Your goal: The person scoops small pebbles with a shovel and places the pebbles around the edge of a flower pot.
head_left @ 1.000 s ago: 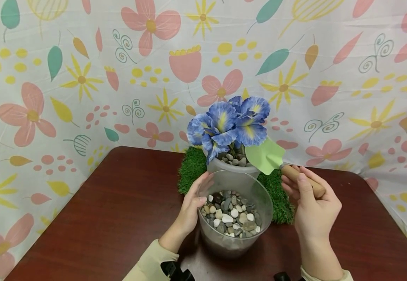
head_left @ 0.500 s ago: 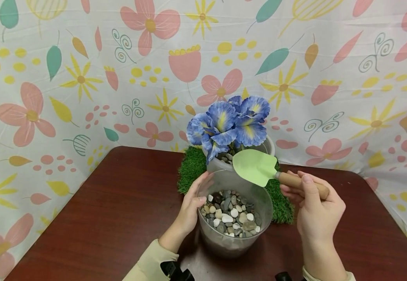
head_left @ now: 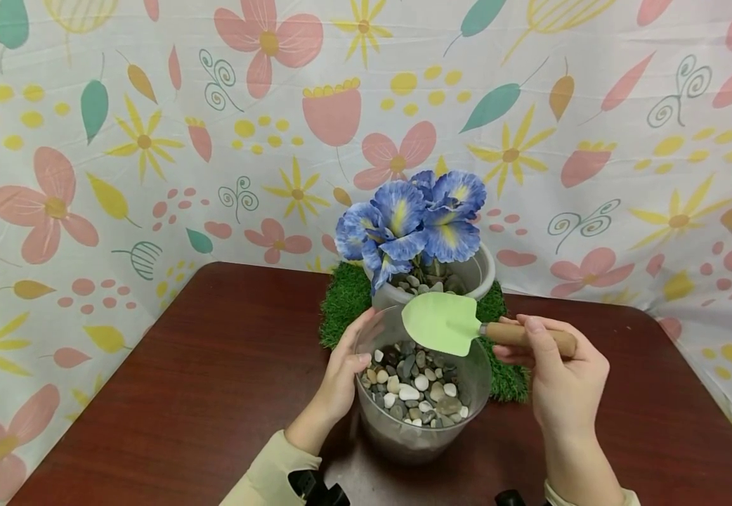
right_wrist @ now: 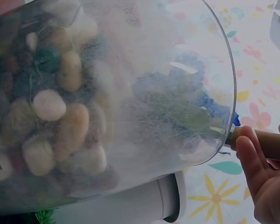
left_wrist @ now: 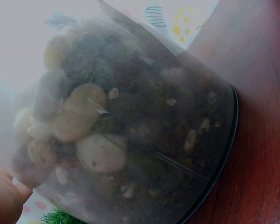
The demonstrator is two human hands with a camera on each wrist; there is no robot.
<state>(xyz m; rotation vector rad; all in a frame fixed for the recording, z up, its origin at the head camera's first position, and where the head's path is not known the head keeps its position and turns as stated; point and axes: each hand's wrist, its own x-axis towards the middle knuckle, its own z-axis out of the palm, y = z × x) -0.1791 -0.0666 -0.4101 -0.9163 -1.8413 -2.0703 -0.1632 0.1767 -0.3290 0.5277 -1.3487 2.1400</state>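
My right hand (head_left: 568,379) grips the wooden handle of a hand trowel (head_left: 442,323). The trowel's light green blade points left and covers the far part of a clear plastic bucket's mouth in the head view. The bucket (head_left: 413,439) contains grey, white and tan pebbles (head_left: 413,386); dark soil (left_wrist: 154,126) shows through its wall in the left wrist view. My left hand (head_left: 341,372) holds the bucket's left side near the rim, thumb towards me. Right behind stands a white pot (head_left: 485,270) with blue flowers (head_left: 404,218) and pebbles.
Green artificial turf (head_left: 343,302) lies around the white pot's foot. All of this stands on a dark red-brown wooden table (head_left: 183,379). A patterned cloth (head_left: 214,126) hangs behind the table and along its sides.
The trowel has moved from beside the white pot, left and down, over the bucket's mouth, and its blade has turned more level. My left hand and the bucket have stayed put.
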